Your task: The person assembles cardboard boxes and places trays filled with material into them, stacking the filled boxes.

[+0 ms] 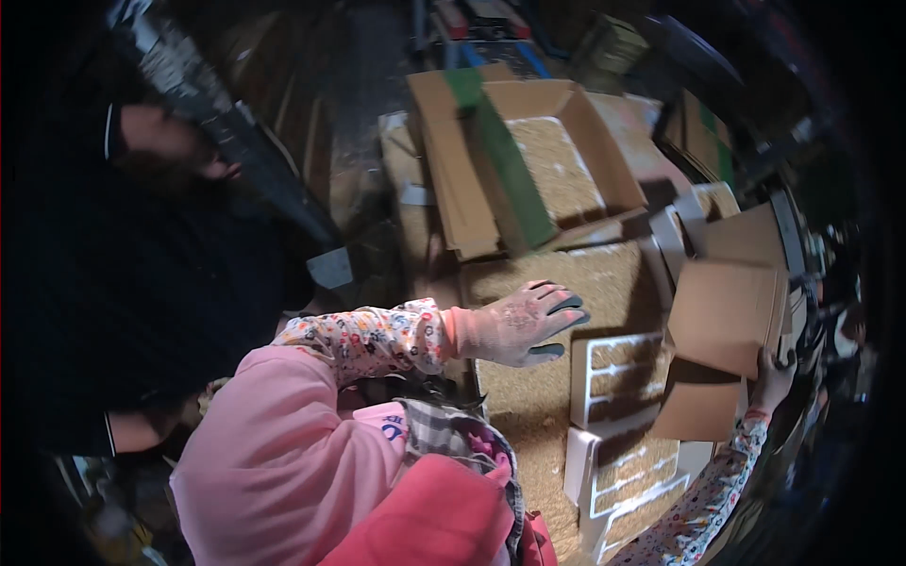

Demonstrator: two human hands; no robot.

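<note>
My left hand [524, 325], in a pale knit glove with dark fingertips, reaches out over a brown, rough-textured surface [528, 406]. Its fingers are stretched and it holds nothing; whether it touches the surface I cannot tell. At the right, my right hand [774, 382], gloved too, grips the edge of a brown cardboard box [725, 307] whose flap hangs down on the near side. Below that box lie white-edged blocks [625, 375] with brown faces. Both my arms wear flowered sleeves.
A large open carton [604, 156] with a green-taped flap stands at the far side, brown material inside. Another person in dark clothing [189, 283] is close on the left. A smaller carton [698, 137] with green tape sits at the far right.
</note>
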